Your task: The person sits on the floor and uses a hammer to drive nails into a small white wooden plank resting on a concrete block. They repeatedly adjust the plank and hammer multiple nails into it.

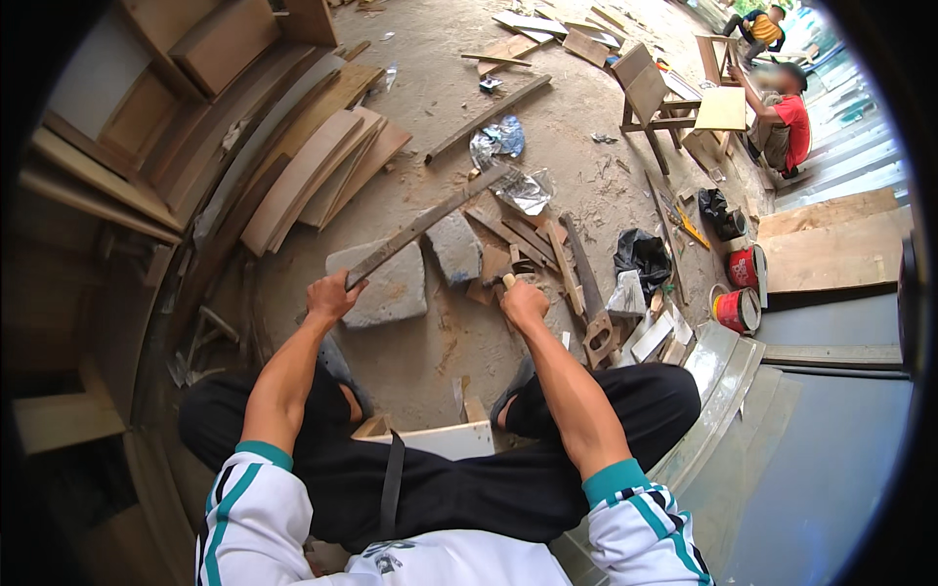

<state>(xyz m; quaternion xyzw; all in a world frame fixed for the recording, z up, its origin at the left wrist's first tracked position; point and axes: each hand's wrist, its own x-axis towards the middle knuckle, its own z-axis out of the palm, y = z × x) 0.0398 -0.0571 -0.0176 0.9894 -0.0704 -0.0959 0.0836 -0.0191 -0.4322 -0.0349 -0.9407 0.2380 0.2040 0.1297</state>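
Observation:
My left hand (332, 296) is closed round the near end of a long, narrow wooden strip (425, 223), which slants away to the right above a pale concrete block (386, 303). My right hand (526, 303) makes a fist at the middle. From its top pokes a short, light wooden end (508, 280), like a handle; the rest of that thing is hidden in the fist. Just right of this hand lies a handsaw (598, 337), its wooden grip toward me. A second concrete block (454, 249) sits between my hands, farther off.
Wood offcuts (528, 239) and crumpled foil (528, 190) litter the ground ahead. Boards (313, 181) lean at left. A black bag (642, 256), red cans (738, 310) and glass sheets (723, 391) lie right. Beyond a wooden chair (645, 98), two people (796, 127) crouch or sit.

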